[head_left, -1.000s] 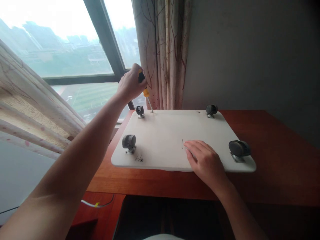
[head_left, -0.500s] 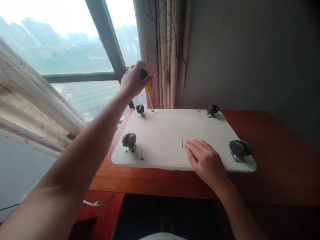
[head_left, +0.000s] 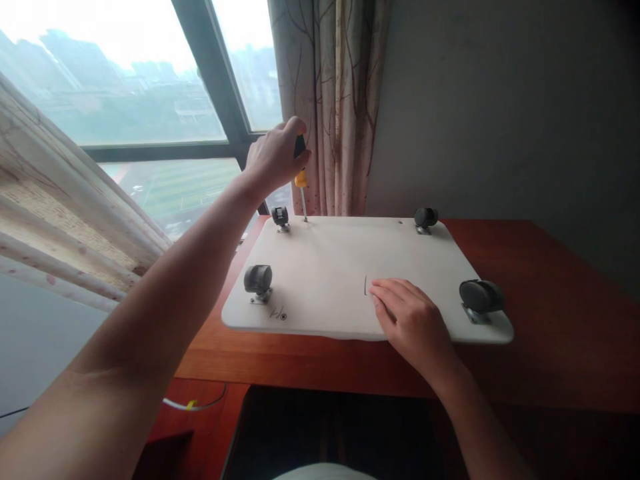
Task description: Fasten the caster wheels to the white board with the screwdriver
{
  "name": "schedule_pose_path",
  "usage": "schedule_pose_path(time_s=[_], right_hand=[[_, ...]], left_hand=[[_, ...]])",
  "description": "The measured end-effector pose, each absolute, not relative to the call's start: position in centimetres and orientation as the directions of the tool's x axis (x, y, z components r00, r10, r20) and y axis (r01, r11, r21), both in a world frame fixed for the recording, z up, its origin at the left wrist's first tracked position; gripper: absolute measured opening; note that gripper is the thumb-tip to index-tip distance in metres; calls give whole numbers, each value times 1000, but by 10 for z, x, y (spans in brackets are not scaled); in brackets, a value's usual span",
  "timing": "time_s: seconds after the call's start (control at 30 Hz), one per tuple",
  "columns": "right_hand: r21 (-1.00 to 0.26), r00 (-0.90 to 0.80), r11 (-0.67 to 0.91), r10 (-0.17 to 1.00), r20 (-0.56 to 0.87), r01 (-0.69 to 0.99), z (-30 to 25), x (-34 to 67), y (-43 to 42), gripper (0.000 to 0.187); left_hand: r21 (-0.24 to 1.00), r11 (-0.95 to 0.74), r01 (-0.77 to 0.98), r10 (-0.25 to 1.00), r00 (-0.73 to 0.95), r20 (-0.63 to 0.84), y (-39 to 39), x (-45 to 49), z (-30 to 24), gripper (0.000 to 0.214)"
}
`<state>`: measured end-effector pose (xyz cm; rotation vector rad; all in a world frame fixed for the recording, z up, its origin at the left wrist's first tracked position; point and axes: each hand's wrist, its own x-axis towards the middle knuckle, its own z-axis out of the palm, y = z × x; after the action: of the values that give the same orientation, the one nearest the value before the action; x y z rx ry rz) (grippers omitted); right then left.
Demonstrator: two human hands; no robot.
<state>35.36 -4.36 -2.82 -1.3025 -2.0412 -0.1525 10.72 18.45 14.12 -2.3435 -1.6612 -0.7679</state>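
My left hand is closed round the handle of a yellow and black screwdriver. Its shaft points down, and the tip meets a small fitting near the far left edge of a white board. Flat on the near middle of that board rests my right hand, fingers stretched out and holding nothing. Casters stand wheel-up near the board's corners: far left, near left, far right and near right.
The board lies on a reddish-brown wooden desk. Behind it hang patterned curtains beside a window and a grey wall. A white cable with a yellow tag runs at the lower left.
My left hand has shifted slightly right and turned, bringing the screwdriver more upright while its tip stays at the same spot. My right hand has not moved on the board.
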Motion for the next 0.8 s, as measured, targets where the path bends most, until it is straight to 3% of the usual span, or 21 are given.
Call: schedule_pose_path(time_s=[0.3, 0.43, 0.67, 0.8], right_hand=[[-257, -247, 491, 744, 621, 832, -29, 353, -44, 22], [-258, -249, 491, 747, 617, 832, -29, 353, -44, 23], [-256, -251, 492, 746, 617, 832, -29, 353, -44, 23], [-255, -251, 491, 747, 616, 833, -30, 354, -44, 23]], left_hand=[[42, -285, 958, 871, 241, 429, 172, 116, 158, 53], [-14, -294, 956, 874, 275, 402, 172, 120, 161, 45], [-69, -240, 968, 868, 246, 431, 170, 120, 155, 56], [-78, -298, 951, 870, 305, 389, 175, 116, 160, 43]])
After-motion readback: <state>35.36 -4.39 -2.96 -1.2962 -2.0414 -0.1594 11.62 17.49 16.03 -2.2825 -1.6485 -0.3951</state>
